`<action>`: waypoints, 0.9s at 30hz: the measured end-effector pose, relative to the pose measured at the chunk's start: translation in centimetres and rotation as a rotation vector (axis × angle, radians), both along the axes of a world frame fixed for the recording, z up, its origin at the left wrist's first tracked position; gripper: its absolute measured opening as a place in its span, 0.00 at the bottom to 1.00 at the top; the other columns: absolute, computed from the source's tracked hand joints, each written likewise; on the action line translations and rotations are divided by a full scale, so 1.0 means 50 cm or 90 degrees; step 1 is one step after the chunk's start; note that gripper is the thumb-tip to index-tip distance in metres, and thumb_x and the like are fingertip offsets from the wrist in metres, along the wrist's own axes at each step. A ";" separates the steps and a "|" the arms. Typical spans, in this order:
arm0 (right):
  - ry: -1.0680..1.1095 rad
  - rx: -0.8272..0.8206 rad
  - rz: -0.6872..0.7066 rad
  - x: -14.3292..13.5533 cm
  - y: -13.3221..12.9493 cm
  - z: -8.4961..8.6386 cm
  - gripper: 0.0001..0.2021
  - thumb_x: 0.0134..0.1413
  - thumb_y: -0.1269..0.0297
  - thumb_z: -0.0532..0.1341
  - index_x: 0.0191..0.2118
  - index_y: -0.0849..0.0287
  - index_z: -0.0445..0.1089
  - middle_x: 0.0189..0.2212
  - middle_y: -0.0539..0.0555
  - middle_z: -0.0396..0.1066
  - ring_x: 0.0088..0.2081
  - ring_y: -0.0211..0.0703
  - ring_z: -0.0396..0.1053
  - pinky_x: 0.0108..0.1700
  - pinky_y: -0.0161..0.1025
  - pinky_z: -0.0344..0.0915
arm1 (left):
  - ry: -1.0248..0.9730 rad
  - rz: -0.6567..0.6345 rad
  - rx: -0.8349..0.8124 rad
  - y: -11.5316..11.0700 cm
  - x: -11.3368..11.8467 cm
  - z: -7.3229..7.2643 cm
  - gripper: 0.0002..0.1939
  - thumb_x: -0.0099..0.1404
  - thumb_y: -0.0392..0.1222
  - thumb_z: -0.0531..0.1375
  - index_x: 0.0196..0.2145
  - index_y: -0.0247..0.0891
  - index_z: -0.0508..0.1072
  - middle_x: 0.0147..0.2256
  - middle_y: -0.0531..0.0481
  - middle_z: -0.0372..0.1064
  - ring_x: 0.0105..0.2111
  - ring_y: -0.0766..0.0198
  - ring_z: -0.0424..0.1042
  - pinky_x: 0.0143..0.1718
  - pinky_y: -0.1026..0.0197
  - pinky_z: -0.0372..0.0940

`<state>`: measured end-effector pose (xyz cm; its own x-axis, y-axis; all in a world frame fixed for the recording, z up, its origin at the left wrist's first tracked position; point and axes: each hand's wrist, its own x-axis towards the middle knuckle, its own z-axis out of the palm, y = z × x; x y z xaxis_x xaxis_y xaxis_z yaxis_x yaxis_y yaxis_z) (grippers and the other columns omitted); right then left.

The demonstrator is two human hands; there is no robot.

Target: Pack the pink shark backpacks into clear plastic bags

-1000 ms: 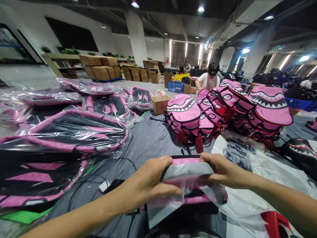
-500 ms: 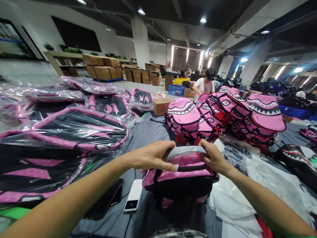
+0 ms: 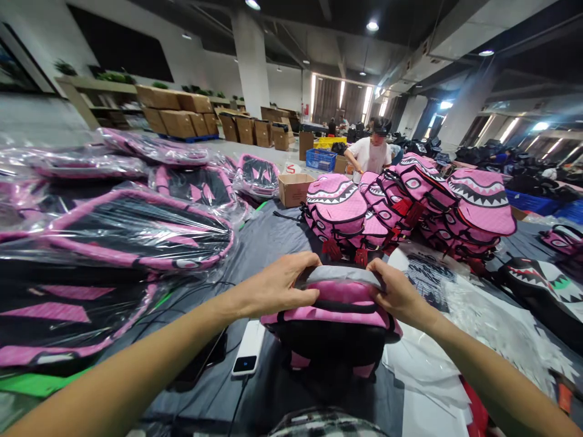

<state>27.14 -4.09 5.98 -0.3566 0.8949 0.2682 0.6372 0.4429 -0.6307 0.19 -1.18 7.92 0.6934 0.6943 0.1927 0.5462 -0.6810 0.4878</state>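
Note:
A pink and black backpack [image 3: 337, 340] stands in front of me on the grey cloth, its top facing up. A grey strip of lining or flap [image 3: 344, 275] runs along its upper edge. My left hand [image 3: 277, 285] grips the left end of that edge between thumb and fingers. At the right end, my right hand [image 3: 398, 292] pinches the same edge, fingers over the far side. The fingertips behind the edge are partly hidden. Left of the backpack lies a white power bank [image 3: 248, 349] with a cable plugged in.
Plastic-wrapped pink and black backpacks [image 3: 141, 230] are piled on the left. Pink shark-mouth backpacks [image 3: 337, 203] stack up beyond my hands. Clear and white plastic bags [image 3: 483, 328] lie to the right. A cardboard box [image 3: 294, 189] and a co-worker [image 3: 371, 152] are farther back.
Both hands keep hold of the backpack's top edge. My left thumb has shifted slightly left, and the grey strip looks flatter and straighter. The view has tilted a little.

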 end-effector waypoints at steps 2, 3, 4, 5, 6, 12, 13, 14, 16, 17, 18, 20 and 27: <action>0.011 0.015 -0.015 -0.009 -0.007 0.003 0.09 0.46 0.72 0.56 0.34 0.55 0.56 0.29 0.46 0.59 0.30 0.39 0.55 0.32 0.36 0.53 | 0.034 0.027 0.047 -0.014 -0.001 -0.002 0.06 0.61 0.32 0.53 0.34 0.41 0.60 0.32 0.55 0.61 0.31 0.63 0.63 0.33 0.61 0.58; 0.017 -0.011 0.015 -0.009 -0.011 0.008 0.08 0.48 0.70 0.57 0.35 0.55 0.58 0.29 0.47 0.60 0.30 0.39 0.56 0.32 0.36 0.54 | 0.048 0.052 0.086 -0.020 0.003 -0.009 0.07 0.61 0.29 0.50 0.33 0.41 0.59 0.32 0.54 0.61 0.31 0.62 0.63 0.34 0.60 0.59; 0.023 -0.049 0.061 -0.008 -0.015 0.015 0.07 0.50 0.68 0.58 0.37 0.56 0.59 0.31 0.47 0.60 0.31 0.39 0.57 0.33 0.36 0.55 | 0.058 0.078 0.121 -0.024 0.007 -0.017 0.09 0.61 0.27 0.48 0.32 0.41 0.58 0.32 0.53 0.61 0.32 0.61 0.63 0.35 0.60 0.59; 0.026 -0.085 0.104 -0.005 -0.018 0.020 0.08 0.51 0.66 0.58 0.38 0.56 0.60 0.32 0.48 0.61 0.32 0.39 0.57 0.33 0.36 0.57 | 0.066 0.100 0.144 -0.026 0.013 -0.024 0.11 0.62 0.26 0.47 0.31 0.42 0.58 0.32 0.52 0.61 0.32 0.61 0.63 0.36 0.59 0.60; 0.024 -0.106 0.129 -0.002 -0.022 0.023 0.08 0.51 0.65 0.59 0.39 0.57 0.61 0.33 0.48 0.61 0.32 0.39 0.58 0.33 0.35 0.57 | 0.067 0.118 0.156 -0.026 0.017 -0.029 0.12 0.63 0.25 0.46 0.31 0.42 0.58 0.32 0.52 0.61 0.33 0.60 0.63 0.36 0.58 0.60; -0.020 0.037 -0.020 0.002 -0.029 -0.002 0.10 0.46 0.72 0.57 0.35 0.55 0.58 0.29 0.47 0.59 0.30 0.39 0.55 0.32 0.36 0.54 | -0.007 -0.071 -0.021 -0.032 -0.021 0.000 0.06 0.64 0.35 0.55 0.41 0.39 0.64 0.37 0.53 0.63 0.36 0.63 0.64 0.39 0.62 0.61; -0.011 0.030 -0.006 0.003 -0.031 -0.001 0.09 0.48 0.72 0.57 0.35 0.55 0.58 0.29 0.47 0.59 0.30 0.39 0.56 0.32 0.36 0.54 | -0.014 -0.104 -0.054 -0.040 -0.032 0.004 0.09 0.64 0.36 0.56 0.43 0.39 0.64 0.38 0.53 0.64 0.37 0.63 0.64 0.40 0.62 0.61; -0.001 0.001 0.033 0.006 -0.035 0.004 0.07 0.51 0.70 0.58 0.36 0.56 0.59 0.30 0.48 0.60 0.31 0.39 0.57 0.33 0.36 0.56 | -0.019 -0.115 -0.072 -0.049 -0.040 0.003 0.10 0.64 0.34 0.55 0.44 0.39 0.64 0.39 0.53 0.64 0.37 0.64 0.65 0.40 0.63 0.61; 0.007 -0.082 0.137 0.015 -0.043 0.022 0.07 0.55 0.65 0.59 0.38 0.57 0.61 0.33 0.49 0.61 0.33 0.40 0.59 0.34 0.35 0.58 | -0.021 -0.084 -0.056 -0.068 -0.046 -0.009 0.14 0.62 0.29 0.52 0.44 0.39 0.64 0.39 0.53 0.64 0.38 0.64 0.65 0.41 0.63 0.62; 0.001 -0.110 0.173 0.019 -0.047 0.031 0.08 0.57 0.63 0.60 0.40 0.57 0.62 0.34 0.49 0.62 0.34 0.40 0.60 0.36 0.35 0.59 | -0.015 -0.058 -0.025 -0.075 -0.044 -0.018 0.15 0.61 0.26 0.51 0.44 0.39 0.63 0.40 0.52 0.63 0.39 0.63 0.66 0.41 0.62 0.62; -0.013 -0.122 0.190 0.022 -0.050 0.037 0.09 0.57 0.62 0.60 0.41 0.57 0.62 0.35 0.50 0.62 0.35 0.40 0.60 0.36 0.35 0.60 | -0.004 -0.030 0.015 -0.082 -0.038 -0.028 0.17 0.60 0.24 0.49 0.43 0.39 0.64 0.40 0.52 0.63 0.39 0.62 0.66 0.41 0.61 0.62; -0.056 -0.092 0.155 0.021 -0.056 0.038 0.07 0.55 0.66 0.60 0.39 0.57 0.61 0.33 0.49 0.62 0.33 0.40 0.59 0.34 0.35 0.59 | 0.028 0.019 0.090 -0.090 -0.023 -0.039 0.18 0.60 0.21 0.47 0.42 0.39 0.64 0.41 0.50 0.63 0.41 0.61 0.66 0.42 0.59 0.62; -0.094 0.236 0.030 -0.026 -0.097 -0.026 0.10 0.51 0.76 0.53 0.39 0.55 0.59 0.30 0.49 0.63 0.29 0.40 0.60 0.30 0.35 0.56 | 0.046 0.108 0.249 -0.140 0.003 -0.024 0.12 0.65 0.48 0.62 0.31 0.40 0.65 0.29 0.53 0.65 0.27 0.62 0.68 0.28 0.61 0.60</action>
<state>25.84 -8.94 4.68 -0.4544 0.7287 0.5124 0.6821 0.6546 -0.3260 0.33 -8.17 6.70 0.5969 0.6842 0.4191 0.6895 -0.7045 0.1680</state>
